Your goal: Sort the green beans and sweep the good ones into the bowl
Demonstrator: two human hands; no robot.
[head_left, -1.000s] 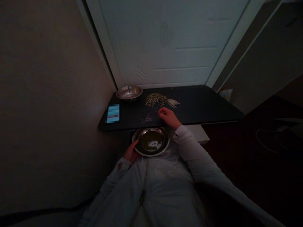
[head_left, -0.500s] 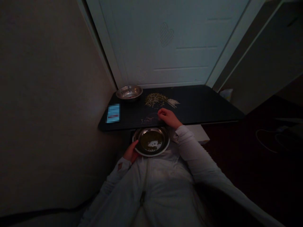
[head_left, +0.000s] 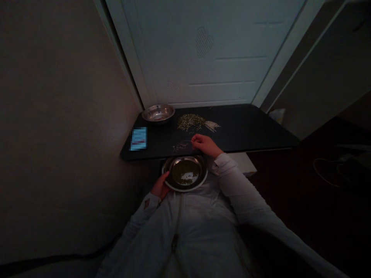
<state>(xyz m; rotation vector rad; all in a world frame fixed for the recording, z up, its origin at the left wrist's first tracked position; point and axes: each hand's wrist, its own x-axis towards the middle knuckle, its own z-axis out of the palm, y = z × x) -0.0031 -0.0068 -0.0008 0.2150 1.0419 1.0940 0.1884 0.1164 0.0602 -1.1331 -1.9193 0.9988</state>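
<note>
My left hand [head_left: 160,187] is closed on the left rim of a shiny metal bowl [head_left: 185,190], thumb over the edge, at the table's front edge. Small green beans [head_left: 185,170] lie in the bowl, with a bright patch of its bottom showing among them. My right hand [head_left: 206,145] is low over the dark table [head_left: 246,131], fingers curled and pressed together; what they hold, if anything, is too small to tell. A few pale grains [head_left: 179,146] lie scattered just left of its fingertips. Beyond it are a heap of mixed green and pale grains [head_left: 189,122] and a smaller whitish pile [head_left: 212,125].
A second metal bowl [head_left: 158,120] stands at the table's back left. In front of it lies a blurred light-blue rectangle [head_left: 138,139]. A white door [head_left: 226,69] rises behind the table, and a wall [head_left: 72,135] is close on the left. Below the front edge is a white box [head_left: 245,164].
My right hand has shifted slightly left and down toward the scattered pale grains, fingers still curled. My left hand and the bowl have stayed in place.
</note>
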